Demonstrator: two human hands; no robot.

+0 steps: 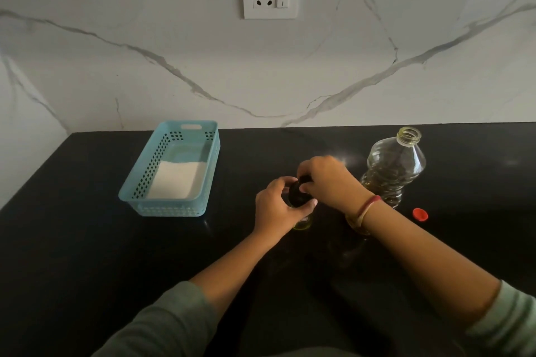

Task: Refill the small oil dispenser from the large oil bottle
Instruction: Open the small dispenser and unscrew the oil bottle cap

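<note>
left of the uncapped large oil bottle [393, 165], the left hand [275, 209] gripped the small dispenser [303, 224]; the right hand [327, 180] pinched its dark cap [295, 198]. the red cap [420, 214] lay right of the bottle. whether pouring was done, unclear.

The tabletop [87, 240] is seen in black, and the wall [145, 66] in white marble veined with grey. A light blue basket [171, 209] is patterned with rows of small square holes, and a white layer [177, 180] is seen inside. The large oil bottle [394, 165] is clear, tinged yellowish by oil; a red cap [420, 214] is noted. The small oil dispenser [296, 198] is topped in black.
</note>
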